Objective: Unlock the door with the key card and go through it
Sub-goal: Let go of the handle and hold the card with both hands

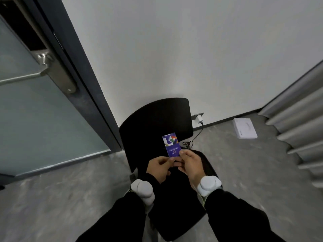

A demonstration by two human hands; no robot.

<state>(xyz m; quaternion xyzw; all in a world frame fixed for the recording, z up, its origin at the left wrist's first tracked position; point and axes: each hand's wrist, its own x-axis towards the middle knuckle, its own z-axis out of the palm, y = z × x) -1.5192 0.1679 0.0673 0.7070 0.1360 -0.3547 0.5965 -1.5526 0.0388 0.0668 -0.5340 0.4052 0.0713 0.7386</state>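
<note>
A purple key card point(171, 144) with a white and multicoloured logo stands upright in front of me, over a black chair. My left hand point(160, 167) and my right hand point(189, 165) both pinch its lower edge. The door point(35, 110), frosted glass in a dark frame, fills the left side. Its metal lever handle point(22, 76) sits on a long steel plate point(59, 74), well up and left of my hands. A dark panel point(33, 39) sits above the handle.
A black chair point(157, 117) stands against the white wall, right under my hands. A white charger point(199, 118) with a black cable is plugged in behind it. A white box point(244, 128) lies on the grey floor near grey curtains point(297, 119).
</note>
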